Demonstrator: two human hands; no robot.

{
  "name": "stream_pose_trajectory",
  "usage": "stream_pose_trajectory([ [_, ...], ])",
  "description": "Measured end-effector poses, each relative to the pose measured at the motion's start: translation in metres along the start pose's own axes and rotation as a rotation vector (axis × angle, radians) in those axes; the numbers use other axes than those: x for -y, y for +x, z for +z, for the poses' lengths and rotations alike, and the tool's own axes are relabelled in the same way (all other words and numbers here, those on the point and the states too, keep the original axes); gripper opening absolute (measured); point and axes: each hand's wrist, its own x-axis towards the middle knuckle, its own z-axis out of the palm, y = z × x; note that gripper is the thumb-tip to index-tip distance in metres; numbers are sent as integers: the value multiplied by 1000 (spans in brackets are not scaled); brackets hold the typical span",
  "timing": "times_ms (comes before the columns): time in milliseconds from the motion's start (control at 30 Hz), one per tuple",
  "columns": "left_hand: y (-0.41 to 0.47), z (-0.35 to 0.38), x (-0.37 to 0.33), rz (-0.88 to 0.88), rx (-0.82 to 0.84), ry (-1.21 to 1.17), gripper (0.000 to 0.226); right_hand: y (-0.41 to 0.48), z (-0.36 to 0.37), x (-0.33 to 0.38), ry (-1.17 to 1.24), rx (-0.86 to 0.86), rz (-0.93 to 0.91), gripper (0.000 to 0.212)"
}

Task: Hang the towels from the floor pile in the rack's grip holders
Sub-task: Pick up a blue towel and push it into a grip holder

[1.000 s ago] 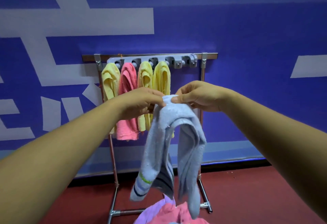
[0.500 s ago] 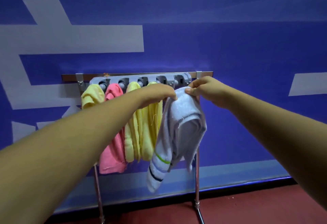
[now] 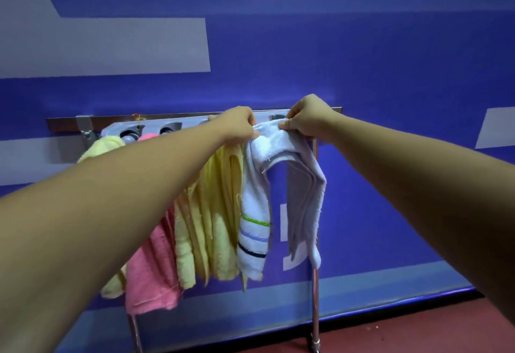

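A pale blue towel [image 3: 262, 199] with green, blue and black stripes hangs folded from both my hands, right at the grey holder strip [image 3: 156, 126] on the rack's top bar. My left hand [image 3: 239, 125] pinches its top fold on the left, and my right hand [image 3: 305, 118] pinches it on the right. The holders behind my hands are hidden. To the left hang a yellow towel [image 3: 100, 146], a pink towel [image 3: 152, 269] and two more yellow towels [image 3: 211, 227]. The floor pile is out of view.
The rack stands on two metal legs [image 3: 315, 311] against a blue wall with pale grey shapes. Red floor [image 3: 418, 330] shows at the bottom right.
Both hands have carried the blue towel up and forward from mid-air to the rack's holder strip. The view has closed in on the rack, and the floor pile has left the frame.
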Motion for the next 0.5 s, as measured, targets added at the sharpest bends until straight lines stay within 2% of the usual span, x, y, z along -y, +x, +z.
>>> stream_pose_trajectory([
  [133,17,8,6,-42,-160,62,11,23,19,4,-75,-183,5,23],
  [200,19,13,13,-12,-157,85,10,26,26,4,-112,-234,-1,23],
  [333,12,18,20,70,-95,297,15,13,28,2,-146,-141,-18,19],
  [400,7,18,17,129,-185,369,26,4,25,3,-40,-149,-54,6],
  [467,2,21,14,245,-298,462,27,-4,25,1,57,-169,-90,14],
  [500,-1,24,12,292,-303,447,26,-7,27,-2,108,-138,-83,18],
])
